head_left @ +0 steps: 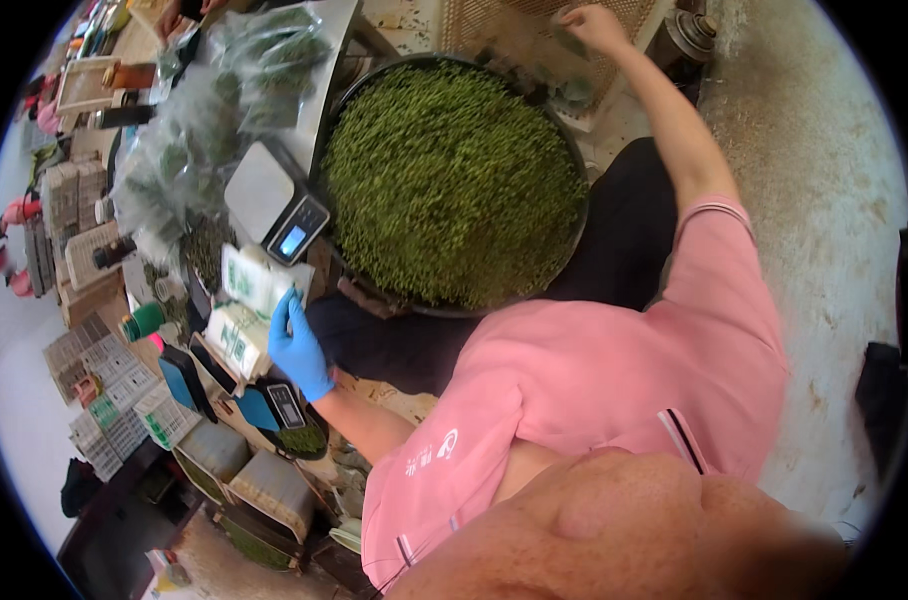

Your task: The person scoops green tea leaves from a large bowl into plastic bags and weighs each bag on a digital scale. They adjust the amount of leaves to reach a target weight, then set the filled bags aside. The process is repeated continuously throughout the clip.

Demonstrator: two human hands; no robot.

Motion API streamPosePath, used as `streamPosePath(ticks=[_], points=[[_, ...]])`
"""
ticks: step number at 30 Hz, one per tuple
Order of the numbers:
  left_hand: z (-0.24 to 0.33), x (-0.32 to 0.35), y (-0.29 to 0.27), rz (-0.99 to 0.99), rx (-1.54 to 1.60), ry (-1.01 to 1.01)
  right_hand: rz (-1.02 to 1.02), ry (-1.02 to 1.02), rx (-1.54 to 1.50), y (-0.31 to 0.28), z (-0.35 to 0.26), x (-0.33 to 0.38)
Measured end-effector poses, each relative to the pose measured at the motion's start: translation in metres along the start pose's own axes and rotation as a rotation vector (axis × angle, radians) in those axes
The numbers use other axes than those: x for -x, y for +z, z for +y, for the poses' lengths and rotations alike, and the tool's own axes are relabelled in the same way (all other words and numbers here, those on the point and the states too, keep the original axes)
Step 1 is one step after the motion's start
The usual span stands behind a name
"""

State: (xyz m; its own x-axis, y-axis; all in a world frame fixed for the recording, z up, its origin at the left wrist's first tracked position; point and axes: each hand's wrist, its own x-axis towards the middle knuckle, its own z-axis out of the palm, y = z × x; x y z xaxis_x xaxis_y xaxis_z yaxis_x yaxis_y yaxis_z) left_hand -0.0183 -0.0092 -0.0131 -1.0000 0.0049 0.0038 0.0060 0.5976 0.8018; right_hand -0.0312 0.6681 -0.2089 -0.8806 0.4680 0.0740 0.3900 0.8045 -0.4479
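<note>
White packets (239, 340) bear green print; the pink shirt (594, 370), white.

The shirt (624, 370) is pink, trousers (626, 225) dark, left hand (299, 350) gloved blue.

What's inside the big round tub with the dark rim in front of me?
The big round tub holds a mound of small green pieces, spread nearly to its rim. The top layer covers the tub's bottom and anything deeper, so those can't be seen.
</note>
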Motion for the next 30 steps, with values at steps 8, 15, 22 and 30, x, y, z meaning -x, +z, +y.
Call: streamPosePath(ticks=[8, 15, 22, 30], points=[[0.024, 0.009, -0.006, -0.009, -0.12, -0.133, -0.214, 0.211, -0.256, 0.134, -0.005, -0.013], [0.019, 0.021, -0.013, -0.022, -0.273, -0.144, -0.444, 0.047, -0.122, 0.179, -0.033, -0.023], [0.052, -0.023, 0.006, -0.04, -0.288, -0.114, -0.591, -0.094, 0.104, 0.274, 0.067, 0.014], [0.013, -0.003, -0.005, -0.002, -0.168, -0.005, -0.031, 0.214, -0.332, 0.172, 0.004, -0.042]])
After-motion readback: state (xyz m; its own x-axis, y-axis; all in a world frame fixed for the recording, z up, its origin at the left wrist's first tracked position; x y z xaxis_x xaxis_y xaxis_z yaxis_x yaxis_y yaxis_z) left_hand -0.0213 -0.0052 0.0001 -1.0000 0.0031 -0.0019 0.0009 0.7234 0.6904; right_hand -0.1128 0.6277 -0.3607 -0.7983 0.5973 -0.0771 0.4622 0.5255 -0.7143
